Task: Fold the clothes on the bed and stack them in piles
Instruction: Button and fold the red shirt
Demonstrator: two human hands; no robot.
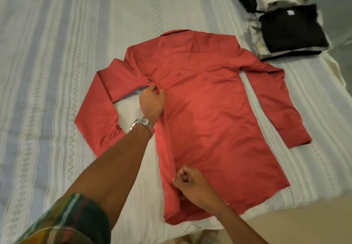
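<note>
We see the red shirt [209,100] flat on the bed [47,53]; left hand [151,101] pinches its armpit seam, right hand [192,181] grips its left edge near the hem.

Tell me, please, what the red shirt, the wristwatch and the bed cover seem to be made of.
Red shirt: thin woven cloth with a slight sheen and soft creases, perhaps cotton or a blend. Wristwatch: silver metal with a link band, polished, since it glints. Bed cover: pale woven textile, matte, with raised zigzag and diamond stripes.
</note>
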